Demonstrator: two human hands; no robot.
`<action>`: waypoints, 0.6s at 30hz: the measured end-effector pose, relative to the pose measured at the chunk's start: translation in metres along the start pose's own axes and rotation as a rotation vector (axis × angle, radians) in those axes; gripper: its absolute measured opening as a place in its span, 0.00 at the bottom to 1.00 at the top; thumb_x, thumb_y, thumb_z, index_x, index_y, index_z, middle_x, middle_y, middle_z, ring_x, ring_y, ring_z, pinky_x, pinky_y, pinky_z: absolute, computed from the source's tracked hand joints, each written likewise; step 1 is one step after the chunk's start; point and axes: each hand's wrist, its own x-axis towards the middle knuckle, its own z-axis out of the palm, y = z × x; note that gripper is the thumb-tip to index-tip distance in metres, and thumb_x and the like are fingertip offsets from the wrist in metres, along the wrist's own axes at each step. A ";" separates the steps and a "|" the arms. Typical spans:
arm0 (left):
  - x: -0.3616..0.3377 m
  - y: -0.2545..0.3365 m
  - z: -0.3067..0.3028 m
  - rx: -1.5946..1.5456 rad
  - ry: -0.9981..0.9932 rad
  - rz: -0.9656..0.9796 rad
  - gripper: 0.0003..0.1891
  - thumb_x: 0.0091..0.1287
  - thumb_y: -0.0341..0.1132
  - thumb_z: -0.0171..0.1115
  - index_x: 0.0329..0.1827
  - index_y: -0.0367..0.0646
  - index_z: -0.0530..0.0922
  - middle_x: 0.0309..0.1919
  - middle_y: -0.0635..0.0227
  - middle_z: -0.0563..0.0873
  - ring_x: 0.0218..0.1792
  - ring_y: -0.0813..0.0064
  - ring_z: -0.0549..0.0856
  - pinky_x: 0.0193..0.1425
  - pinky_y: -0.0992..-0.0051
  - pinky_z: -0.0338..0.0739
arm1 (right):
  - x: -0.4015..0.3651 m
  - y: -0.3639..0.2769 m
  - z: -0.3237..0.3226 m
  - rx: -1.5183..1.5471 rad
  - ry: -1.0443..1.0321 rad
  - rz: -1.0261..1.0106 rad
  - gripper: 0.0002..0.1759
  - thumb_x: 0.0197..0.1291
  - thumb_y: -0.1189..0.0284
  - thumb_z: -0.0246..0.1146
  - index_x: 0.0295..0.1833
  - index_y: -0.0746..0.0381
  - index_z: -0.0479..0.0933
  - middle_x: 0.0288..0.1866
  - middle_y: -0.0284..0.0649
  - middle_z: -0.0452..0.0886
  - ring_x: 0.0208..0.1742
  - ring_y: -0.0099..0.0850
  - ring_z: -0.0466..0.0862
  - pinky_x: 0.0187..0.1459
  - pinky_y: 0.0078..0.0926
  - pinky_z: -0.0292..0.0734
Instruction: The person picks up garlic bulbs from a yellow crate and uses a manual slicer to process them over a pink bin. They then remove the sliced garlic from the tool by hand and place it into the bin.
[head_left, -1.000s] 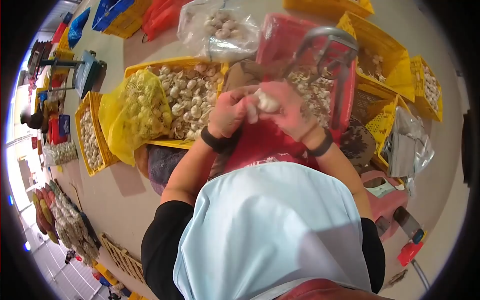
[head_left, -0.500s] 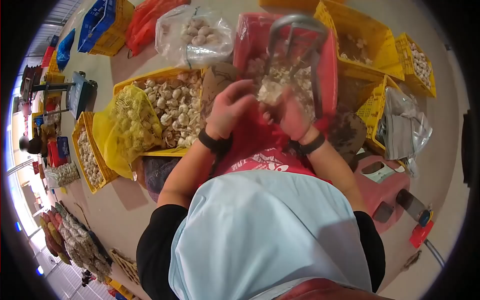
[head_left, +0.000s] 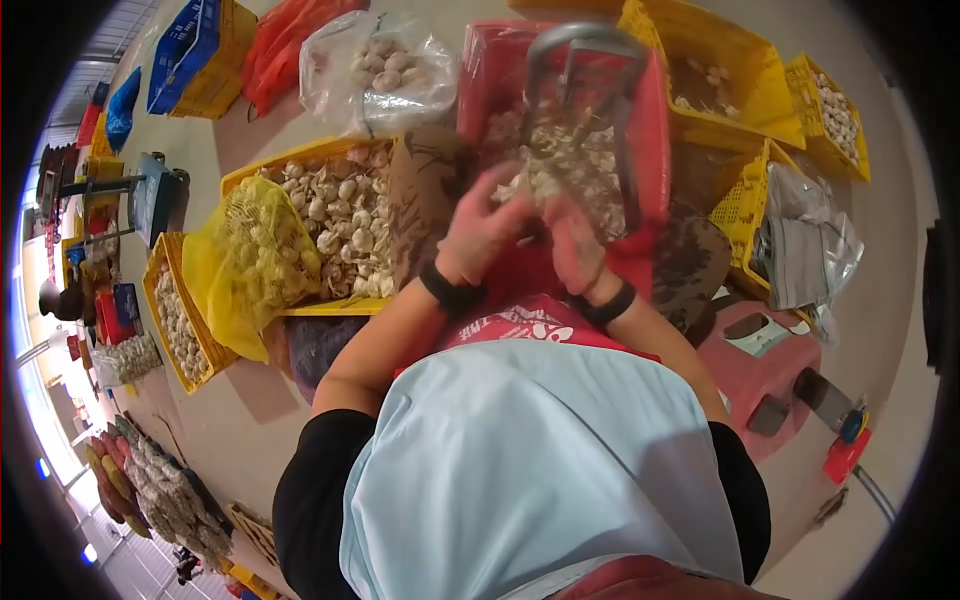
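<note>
My left hand (head_left: 483, 228) and my right hand (head_left: 573, 243) meet over the near end of a red tub (head_left: 648, 150). Between their fingertips is a pale garlic bulb (head_left: 538, 184), partly covered and blurred by motion. The fingers of both hands are curled in around it. Loose garlic skins and pieces (head_left: 592, 160) fill the tub beneath. A grey metal frame with a curved top bar (head_left: 585, 38) stands in the tub, just beyond my hands.
On the left, a yellow crate of garlic bulbs (head_left: 350, 225) has a yellow net bag (head_left: 250, 245) over its corner. Beyond it lies a clear bag of bulbs (head_left: 385, 75). To the right are a yellow crate (head_left: 765, 85), grey cloths (head_left: 800, 250) and a pink jug (head_left: 760, 350).
My left hand has moved right and forward to join the right hand at the garlic bulb. My right hand has turned inward and drawn slightly nearer.
</note>
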 end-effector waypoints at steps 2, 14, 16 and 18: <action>0.004 -0.016 0.012 -0.185 -0.098 0.150 0.26 0.68 0.31 0.63 0.68 0.36 0.67 0.54 0.66 0.79 0.52 0.76 0.79 0.57 0.76 0.74 | 0.009 -0.002 -0.002 -0.046 -0.006 -0.006 0.23 0.74 0.64 0.51 0.66 0.68 0.67 0.57 0.39 0.77 0.51 0.26 0.78 0.52 0.22 0.73; 0.015 -0.012 0.008 -0.024 -0.193 0.032 0.26 0.70 0.33 0.61 0.68 0.35 0.66 0.52 0.68 0.81 0.48 0.77 0.82 0.53 0.78 0.77 | 0.025 -0.012 -0.042 -0.085 0.038 -0.001 0.14 0.65 0.76 0.53 0.54 0.68 0.77 0.48 0.35 0.78 0.50 0.25 0.78 0.54 0.24 0.74; 0.014 -0.012 0.005 0.031 -0.266 -0.001 0.26 0.69 0.33 0.62 0.69 0.37 0.67 0.52 0.69 0.82 0.48 0.78 0.82 0.53 0.80 0.77 | 0.033 -0.039 -0.034 -0.229 0.107 0.024 0.14 0.65 0.76 0.54 0.53 0.68 0.77 0.49 0.34 0.78 0.50 0.25 0.77 0.54 0.23 0.74; 0.014 -0.013 0.006 0.016 -0.280 -0.015 0.26 0.69 0.32 0.62 0.69 0.39 0.67 0.51 0.70 0.82 0.47 0.79 0.82 0.52 0.80 0.77 | 0.039 -0.051 -0.030 -0.269 0.070 0.024 0.14 0.63 0.75 0.59 0.52 0.67 0.78 0.50 0.39 0.78 0.49 0.31 0.79 0.53 0.27 0.75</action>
